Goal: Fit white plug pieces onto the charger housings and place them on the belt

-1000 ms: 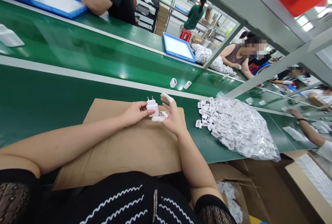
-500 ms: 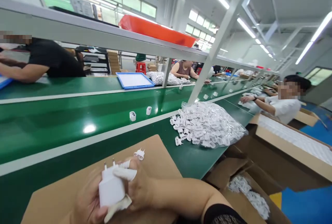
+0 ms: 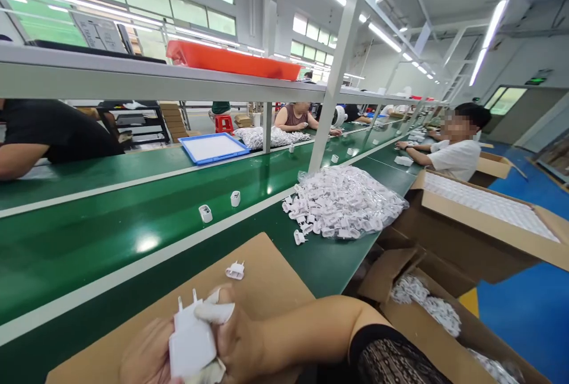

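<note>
A white two-pin plug adapter is held between my hands at the lower part of the view, its metal pins pointing up. My left hand wraps its left side. My right hand, with white covers on some fingertips, grips its right side and top near the pins. Part of the lower edge is hidden by fingers. Just beyond my hands, a loose white plug head with two pins lies on a brown cardboard sheet.
A bag of white plug heads is heaped at the right of the green bench. White housings stand on the conveyor. Open cartons stand at the right. A metal post rises ahead. Several people sit along the line.
The view has turned to the right, so the surroundings appear shifted left. Both hands still hold the adapter. The housings on the conveyor sit farther left in view.
</note>
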Available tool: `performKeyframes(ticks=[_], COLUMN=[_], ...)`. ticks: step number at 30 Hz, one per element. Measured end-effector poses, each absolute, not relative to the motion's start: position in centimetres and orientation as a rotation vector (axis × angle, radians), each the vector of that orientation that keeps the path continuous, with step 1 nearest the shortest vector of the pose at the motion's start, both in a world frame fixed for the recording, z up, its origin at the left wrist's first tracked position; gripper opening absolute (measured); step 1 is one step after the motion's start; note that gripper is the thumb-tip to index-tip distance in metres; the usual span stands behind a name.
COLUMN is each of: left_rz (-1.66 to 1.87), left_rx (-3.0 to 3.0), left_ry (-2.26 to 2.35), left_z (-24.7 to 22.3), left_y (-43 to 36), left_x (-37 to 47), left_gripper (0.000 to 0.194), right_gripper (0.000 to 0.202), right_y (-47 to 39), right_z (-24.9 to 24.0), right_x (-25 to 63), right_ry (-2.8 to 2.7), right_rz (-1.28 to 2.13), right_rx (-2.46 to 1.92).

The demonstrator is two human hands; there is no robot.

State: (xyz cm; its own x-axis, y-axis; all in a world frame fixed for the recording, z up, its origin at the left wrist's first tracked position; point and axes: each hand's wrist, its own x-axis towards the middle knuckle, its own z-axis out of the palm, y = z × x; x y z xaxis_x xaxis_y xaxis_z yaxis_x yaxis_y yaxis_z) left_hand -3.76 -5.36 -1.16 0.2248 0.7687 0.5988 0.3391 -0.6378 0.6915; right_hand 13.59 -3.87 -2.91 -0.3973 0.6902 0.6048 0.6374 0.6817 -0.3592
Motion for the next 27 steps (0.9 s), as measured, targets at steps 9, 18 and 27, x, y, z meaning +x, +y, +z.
performKeyframes(ticks=[9,18,27], left_rz=[0.808,0.607,0.431], left_rx=[1.488,2.166,2.489], left_ry=[1.048,1.172,1.219], left_z=[2.5,5.4,6.2], left_y=[-1.2,-1.7,-2.5], left_x=[-1.8,-1.5,-2.2], left_gripper=[0.056,0.071,0.075], right_gripper=[0.068,0.044,0.018], right_y=[-0.8,-2.7,-6.9], right_z=[1.1,3.9,4.7], right_x=[16.5,19.4,18.0], right_ry=[-1.730,-1.347,-1.730], right_rz=[0.634,1.140,0.635], right_rx=[-1.094,-1.003,-1.066])
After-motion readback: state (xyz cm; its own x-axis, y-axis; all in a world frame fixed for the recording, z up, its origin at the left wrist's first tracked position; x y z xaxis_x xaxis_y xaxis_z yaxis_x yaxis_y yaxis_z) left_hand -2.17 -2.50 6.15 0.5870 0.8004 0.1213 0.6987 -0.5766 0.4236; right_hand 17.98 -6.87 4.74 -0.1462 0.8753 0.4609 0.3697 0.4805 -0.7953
